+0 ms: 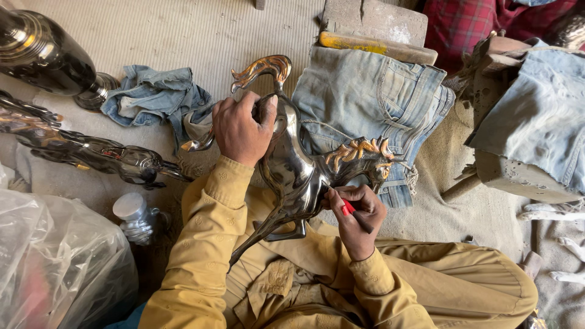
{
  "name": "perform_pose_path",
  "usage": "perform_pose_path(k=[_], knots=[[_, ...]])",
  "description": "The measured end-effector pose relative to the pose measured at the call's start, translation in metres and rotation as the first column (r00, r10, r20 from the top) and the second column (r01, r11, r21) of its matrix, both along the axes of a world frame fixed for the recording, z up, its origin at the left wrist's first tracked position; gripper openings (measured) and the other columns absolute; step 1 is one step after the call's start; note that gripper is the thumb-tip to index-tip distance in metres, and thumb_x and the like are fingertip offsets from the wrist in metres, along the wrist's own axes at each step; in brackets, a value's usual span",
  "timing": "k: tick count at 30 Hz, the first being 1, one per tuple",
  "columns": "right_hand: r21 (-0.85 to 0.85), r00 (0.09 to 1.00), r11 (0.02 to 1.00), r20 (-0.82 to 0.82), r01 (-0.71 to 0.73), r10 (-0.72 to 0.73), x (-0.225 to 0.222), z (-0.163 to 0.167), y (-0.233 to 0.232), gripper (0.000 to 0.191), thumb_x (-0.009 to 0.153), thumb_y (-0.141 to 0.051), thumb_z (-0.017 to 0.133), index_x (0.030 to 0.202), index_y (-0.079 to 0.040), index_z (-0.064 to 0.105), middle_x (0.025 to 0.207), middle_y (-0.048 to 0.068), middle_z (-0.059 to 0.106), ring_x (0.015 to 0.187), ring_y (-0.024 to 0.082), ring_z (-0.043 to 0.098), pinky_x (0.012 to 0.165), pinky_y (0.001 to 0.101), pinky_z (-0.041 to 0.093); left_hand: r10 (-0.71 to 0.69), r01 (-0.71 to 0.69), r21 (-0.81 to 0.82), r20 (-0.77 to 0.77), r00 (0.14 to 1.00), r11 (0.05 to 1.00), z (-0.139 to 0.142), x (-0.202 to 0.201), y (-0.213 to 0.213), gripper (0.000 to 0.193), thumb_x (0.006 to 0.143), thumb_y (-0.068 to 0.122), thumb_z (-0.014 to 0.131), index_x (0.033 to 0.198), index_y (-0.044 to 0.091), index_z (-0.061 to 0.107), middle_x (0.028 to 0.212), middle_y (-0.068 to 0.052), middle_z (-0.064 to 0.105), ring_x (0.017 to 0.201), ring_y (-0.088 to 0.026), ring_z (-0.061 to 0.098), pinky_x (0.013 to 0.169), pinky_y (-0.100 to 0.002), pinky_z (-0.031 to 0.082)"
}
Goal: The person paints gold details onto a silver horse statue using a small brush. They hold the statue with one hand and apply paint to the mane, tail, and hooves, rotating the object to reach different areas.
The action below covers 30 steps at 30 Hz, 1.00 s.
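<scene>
At the centre of the frame the left hand (241, 129) was bent at the wrist, palm down, its fingers curled closed over the rump of a polished metal horse figure (298, 170) that rested on the person's lap. The right hand (358, 220), lower and to the right, was pinched shut around a red-tipped tool (348, 208) whose tip touched the horse just under its gilded mane. Both arms wore tan sleeves.

One horse was in hand; a second dark horse figure (91, 149) lay at the left edge. One shiny vase (42, 55) stood in the upper left corner. Three pieces of denim showed: a crumpled scrap (152, 97), a folded pair of jeans (378, 97), and a padded block (536, 122) on the right. One small bottle (134, 213) stood beside a plastic bag (55, 256).
</scene>
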State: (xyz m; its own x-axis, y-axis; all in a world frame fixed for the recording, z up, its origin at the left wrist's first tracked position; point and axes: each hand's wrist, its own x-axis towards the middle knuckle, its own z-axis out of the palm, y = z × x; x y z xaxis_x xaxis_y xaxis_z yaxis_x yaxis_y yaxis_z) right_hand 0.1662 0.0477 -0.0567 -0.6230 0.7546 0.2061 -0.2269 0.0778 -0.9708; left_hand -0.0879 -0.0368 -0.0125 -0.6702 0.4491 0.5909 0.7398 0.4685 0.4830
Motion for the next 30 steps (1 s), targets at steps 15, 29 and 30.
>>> perform_pose_path(k=[15,29,30], knots=[[0.027,0.996,0.996,-0.013,0.089,-0.088,0.013,0.020,-0.002,0.013,0.095,0.007,0.068,0.108,0.004,0.065,0.109,0.018,0.074,0.104,0.023,0.076,0.094,0.0358,0.065,-0.005,0.005,0.034,0.005,1.000,0.999,0.002,0.000,0.000,0.038,0.100,0.040,0.068,0.080,0.008,0.067,0.075,-0.011,0.068,0.079,-0.033,0.061,0.087,-0.047,0.044],[0.468,0.971,0.872,0.104,0.142,-0.214,-0.005,0.030,-0.026,0.012,0.099,0.002,0.070,0.107,0.003,0.061,0.102,0.010,0.069,0.091,0.014,0.066,0.082,0.0251,0.054,-0.007,0.007,0.013,0.022,1.000,1.000,0.001,-0.001,-0.002,0.039,0.101,0.043,0.068,0.083,0.008,0.067,0.074,-0.012,0.067,0.078,-0.032,0.061,0.087,-0.047,0.044],[0.487,0.968,0.861,0.112,0.145,-0.226,-0.006,0.030,-0.026,0.012,0.099,0.002,0.070,0.107,0.003,0.061,0.101,0.010,0.069,0.090,0.014,0.067,0.081,0.0249,0.054,-0.009,0.009,0.014,0.018,1.000,1.000,0.001,-0.001,-0.002,0.040,0.101,0.043,0.068,0.083,0.008,0.067,0.074,-0.012,0.067,0.078,-0.032,0.061,0.087,-0.047,0.044]])
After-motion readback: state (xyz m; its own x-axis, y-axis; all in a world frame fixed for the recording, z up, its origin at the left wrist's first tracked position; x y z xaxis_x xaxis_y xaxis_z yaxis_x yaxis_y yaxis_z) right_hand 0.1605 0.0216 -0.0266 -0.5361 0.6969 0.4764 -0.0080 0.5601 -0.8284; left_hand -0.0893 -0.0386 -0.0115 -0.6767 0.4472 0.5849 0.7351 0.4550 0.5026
